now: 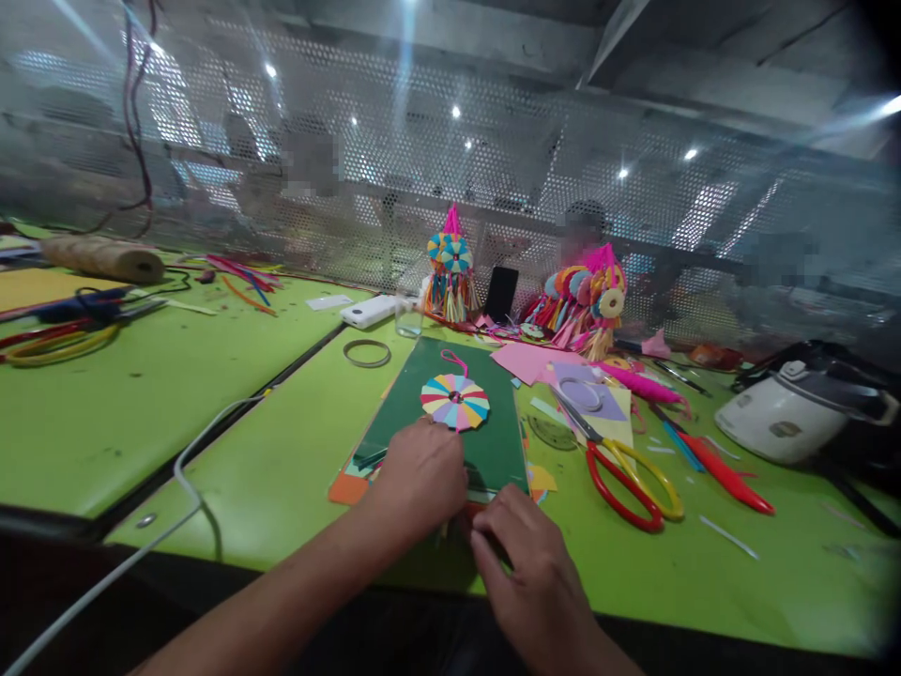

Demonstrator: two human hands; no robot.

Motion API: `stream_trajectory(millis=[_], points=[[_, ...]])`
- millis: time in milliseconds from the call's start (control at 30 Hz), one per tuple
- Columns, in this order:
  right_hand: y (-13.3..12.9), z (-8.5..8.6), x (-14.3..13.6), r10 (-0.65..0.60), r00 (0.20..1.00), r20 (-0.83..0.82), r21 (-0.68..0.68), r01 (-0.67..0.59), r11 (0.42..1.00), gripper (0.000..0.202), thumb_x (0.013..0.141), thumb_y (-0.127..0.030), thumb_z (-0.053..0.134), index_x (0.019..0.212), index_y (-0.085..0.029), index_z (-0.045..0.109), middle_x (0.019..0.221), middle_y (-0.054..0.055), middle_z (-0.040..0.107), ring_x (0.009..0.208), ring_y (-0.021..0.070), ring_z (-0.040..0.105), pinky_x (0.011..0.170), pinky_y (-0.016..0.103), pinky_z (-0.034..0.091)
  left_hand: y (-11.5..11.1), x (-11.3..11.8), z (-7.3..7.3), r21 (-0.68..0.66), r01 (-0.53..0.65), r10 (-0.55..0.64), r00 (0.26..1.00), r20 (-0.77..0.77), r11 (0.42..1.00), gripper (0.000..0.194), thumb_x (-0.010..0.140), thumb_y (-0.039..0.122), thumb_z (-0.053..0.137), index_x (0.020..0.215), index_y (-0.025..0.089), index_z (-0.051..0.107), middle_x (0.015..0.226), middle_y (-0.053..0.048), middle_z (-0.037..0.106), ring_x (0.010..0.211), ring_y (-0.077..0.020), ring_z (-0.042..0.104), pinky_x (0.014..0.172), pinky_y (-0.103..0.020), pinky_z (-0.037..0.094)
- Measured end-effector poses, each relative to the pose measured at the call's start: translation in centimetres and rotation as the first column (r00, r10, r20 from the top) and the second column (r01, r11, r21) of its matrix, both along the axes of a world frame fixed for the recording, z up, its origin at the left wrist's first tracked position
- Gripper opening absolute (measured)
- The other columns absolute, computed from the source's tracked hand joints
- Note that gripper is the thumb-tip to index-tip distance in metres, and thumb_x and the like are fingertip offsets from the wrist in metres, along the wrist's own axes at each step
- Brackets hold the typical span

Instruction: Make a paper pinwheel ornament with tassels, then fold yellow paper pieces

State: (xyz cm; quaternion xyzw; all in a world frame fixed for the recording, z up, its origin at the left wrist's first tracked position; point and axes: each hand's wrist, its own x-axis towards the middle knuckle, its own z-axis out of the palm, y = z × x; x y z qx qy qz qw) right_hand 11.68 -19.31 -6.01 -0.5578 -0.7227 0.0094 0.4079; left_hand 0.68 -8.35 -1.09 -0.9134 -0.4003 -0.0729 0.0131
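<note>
A round, multicoloured pleated paper disc (454,402) with a pink loop at its top lies on a dark green board (493,460). Just below the disc, my left hand (426,469) is closed, its fingertips hidden beneath it. My right hand (525,545) is at the board's front edge, fingers curled; what they hold, if anything, is hidden. Under the board, coloured paper sheets stick out, orange (348,487) at the front left corner.
Right of the board lie red-and-yellow scissors (626,474) and a red-handled tool (732,477). Behind stand tasselled ornaments (451,263), a phone (500,295) and a clear cup (408,317). A white cable (184,479) crosses the left side; a metal ring (367,353) is near.
</note>
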Motion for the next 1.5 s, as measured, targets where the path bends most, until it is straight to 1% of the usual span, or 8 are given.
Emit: stream_trajectory(millis=[100,267,367,567,767,900,1200,1500], points=[[0.2,-0.1,-0.6,-0.011,1.000,-0.027,0.007,0.011,1.000,0.016,0.085,-0.006,0.045,0.073,-0.017,0.048,0.072,0.003,0.050,0.070,0.0163,0.046,0.059,0.028,0.031,0.1,-0.2,0.1,-0.038,-0.058,0.059,0.998,0.003,0.998,0.018,0.073,0.019,0.049,0.070,0.015,0.066,0.073,-0.012,0.066,0.074,-0.0246,0.062,0.062,-0.031,0.044],[0.5,-0.3,-1.7,0.003,1.000,-0.018,0.042,-0.002,0.999,0.017,0.083,-0.006,0.042,0.071,-0.017,0.045,0.073,0.003,0.049,0.070,0.0162,0.045,0.058,0.029,0.029,0.2,-0.3,-0.2,-0.081,-0.134,0.137,0.990,0.024,0.988,0.019,0.075,0.022,0.046,0.065,0.017,0.062,0.070,-0.009,0.065,0.070,-0.0233,0.061,0.058,-0.030,0.039],[0.7,-0.6,-1.9,0.021,1.000,0.004,0.054,-0.021,0.998,0.016,0.082,-0.005,0.041,0.072,-0.016,0.046,0.073,0.004,0.049,0.070,0.0168,0.044,0.058,0.030,0.028,0.3,-0.3,-0.5,-0.085,-0.153,0.158,0.986,0.053,0.985,0.018,0.074,0.022,0.046,0.066,0.018,0.061,0.070,-0.008,0.064,0.071,-0.0226,0.060,0.056,-0.029,0.035],[1.0,-1.1,-1.9,0.061,0.996,0.070,0.108,-0.068,0.992,0.016,0.081,-0.005,0.040,0.069,-0.016,0.045,0.069,0.005,0.048,0.067,0.0170,0.043,0.056,0.031,0.028,0.3,-0.2,-0.8,-0.090,-0.164,0.171,0.982,0.082,0.982,0.016,0.074,0.022,0.046,0.064,0.018,0.058,0.069,-0.007,0.063,0.071,-0.0217,0.058,0.054,-0.029,0.030],[0.9,-0.7,-1.7,0.054,0.999,-0.002,0.123,-0.053,0.991,0.019,0.083,-0.006,0.043,0.067,-0.016,0.045,0.065,0.002,0.047,0.064,0.0147,0.044,0.054,0.028,0.029,0.6,-0.4,-0.8,-0.127,-0.161,0.172,0.981,0.083,0.979,0.017,0.075,0.024,0.047,0.062,0.019,0.056,0.068,-0.006,0.062,0.068,-0.0197,0.056,0.054,-0.028,0.028],[0.7,-0.4,-1.5,0.056,0.997,-0.049,0.097,-0.051,0.994,0.020,0.085,-0.008,0.045,0.067,-0.017,0.046,0.065,0.002,0.048,0.063,0.0142,0.045,0.055,0.027,0.031,0.7,-0.6,-0.9,-0.146,-0.166,0.179,0.980,0.088,0.975,0.016,0.075,0.025,0.048,0.063,0.020,0.056,0.068,-0.005,0.062,0.067,-0.0189,0.056,0.053,-0.027,0.027],[0.8,-0.9,-1.5,0.091,0.996,0.014,0.163,-0.092,0.982,0.022,0.088,-0.012,0.043,0.068,-0.017,0.051,0.061,0.002,0.050,0.060,0.0145,0.045,0.052,0.027,0.032,0.8,-0.5,-0.9,-0.164,-0.166,0.182,0.980,0.086,0.972,0.016,0.076,0.026,0.049,0.063,0.019,0.056,0.068,-0.005,0.061,0.066,-0.0179,0.055,0.053,-0.027,0.026],[0.9,-1.0,-1.4,0.139,0.989,0.053,0.157,-0.146,0.977,0.025,0.088,-0.013,0.041,0.066,-0.017,0.052,0.059,0.002,0.051,0.059,0.0139,0.046,0.052,0.027,0.033,0.7,-0.7,-0.6,-0.195,-0.181,0.200,0.977,0.077,0.964,0.017,0.077,0.027,0.049,0.064,0.020,0.056,0.068,-0.005,0.061,0.066,-0.0181,0.055,0.054,-0.026,0.027]])
